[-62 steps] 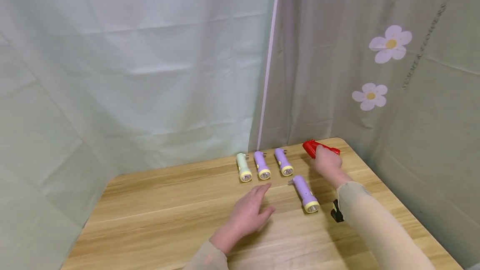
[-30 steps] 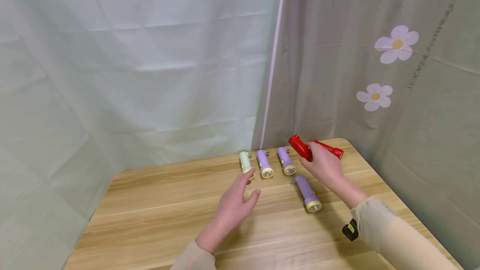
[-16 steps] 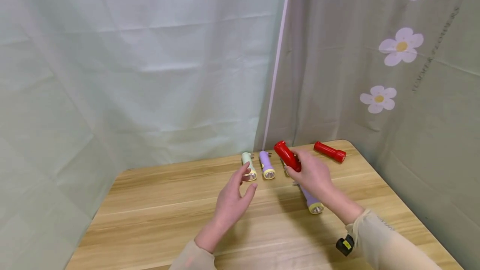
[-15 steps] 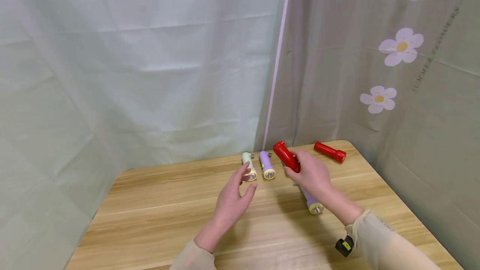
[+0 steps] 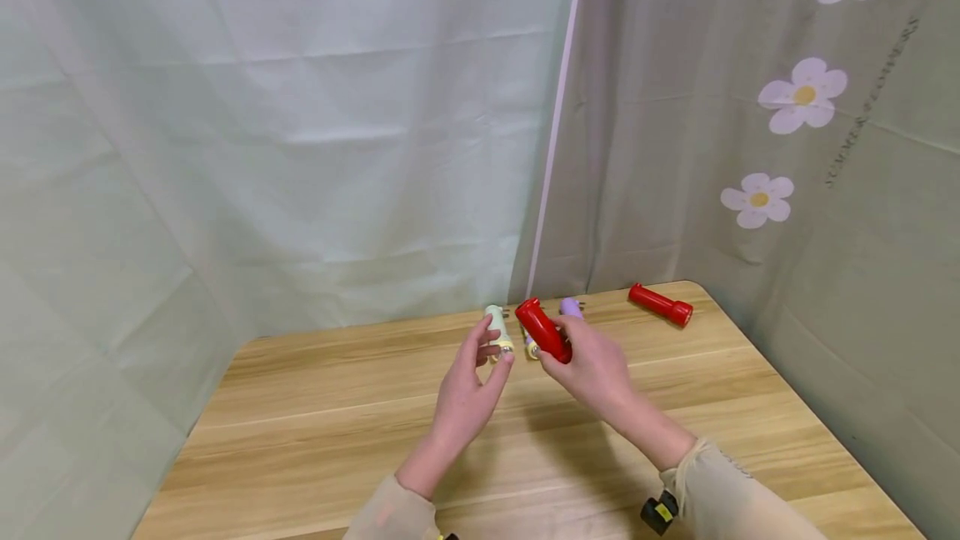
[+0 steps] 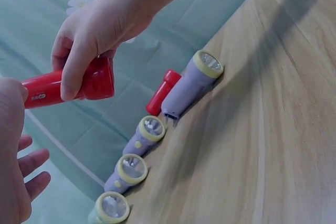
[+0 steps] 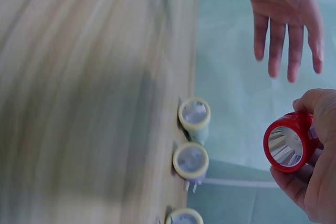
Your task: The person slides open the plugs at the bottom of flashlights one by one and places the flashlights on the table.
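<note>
My right hand grips a red flashlight round its body and holds it above the table. The right wrist view shows its lens. To its left, my left hand is raised with fingers spread, apart from the flashlight and holding nothing. Behind the hands lie a pale green flashlight and purple flashlights, partly covered in the head view. The left wrist view shows the row: green, two purple, and a nearer purple flashlight, which my right hand hides in the head view.
A second red flashlight lies near the back right corner of the wooden table. Hanging curtains stand close behind the table's back edge and along its sides. A small black device is strapped at the right sleeve.
My right hand has lifted the red flashlight from beside the other red one and carried it left and nearer. My left hand has drawn slightly left, its fingers still spread.
</note>
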A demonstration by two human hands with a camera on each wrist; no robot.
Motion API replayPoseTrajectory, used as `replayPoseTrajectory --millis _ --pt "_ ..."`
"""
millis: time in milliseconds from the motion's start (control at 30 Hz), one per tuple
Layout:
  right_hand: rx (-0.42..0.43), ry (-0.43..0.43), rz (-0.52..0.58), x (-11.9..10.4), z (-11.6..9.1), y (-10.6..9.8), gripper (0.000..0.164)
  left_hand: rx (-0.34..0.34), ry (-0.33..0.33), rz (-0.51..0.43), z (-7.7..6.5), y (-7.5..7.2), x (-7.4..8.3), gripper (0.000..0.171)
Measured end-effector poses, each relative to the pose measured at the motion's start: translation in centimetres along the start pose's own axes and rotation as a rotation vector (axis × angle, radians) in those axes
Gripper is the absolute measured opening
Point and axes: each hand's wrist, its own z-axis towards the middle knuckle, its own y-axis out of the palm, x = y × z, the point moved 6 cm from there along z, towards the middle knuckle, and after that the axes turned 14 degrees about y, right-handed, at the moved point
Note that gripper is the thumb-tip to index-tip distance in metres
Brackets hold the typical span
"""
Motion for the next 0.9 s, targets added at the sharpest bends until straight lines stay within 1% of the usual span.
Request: replayPoseTrajectory --millis 133,300,567,767,900 --pt "-0.005 0.006 0.001 -0.6 -0.6 1.2 0.048 0.024 -0.022 -0.029 -0.3 -0.2 -0.5 0.064" --pt "-0.017 0.009 0.008 -1.0 -1.2 2.1 0.050 0.047 -0.023 -0.041 -0.5 -0.4 -0.9 0.064" --pt "0.002 -0.005 0.013 -1.5 -1.6 2.6 0.049 0.076 -0.027 -0.111 -0.3 -0.1 -0.7 0.063" --pt "0.014 -0.027 -0.007 -1.8 -1.7 3.0 0.048 0.116 -0.043 -0.122 -0.2 0.3 -0.7 0.060" --pt "0.010 -0.034 -0.015 -2.0 -1.8 3.3 0.044 0.146 -0.059 -0.122 -0.3 0.5 -0.8 0.056"
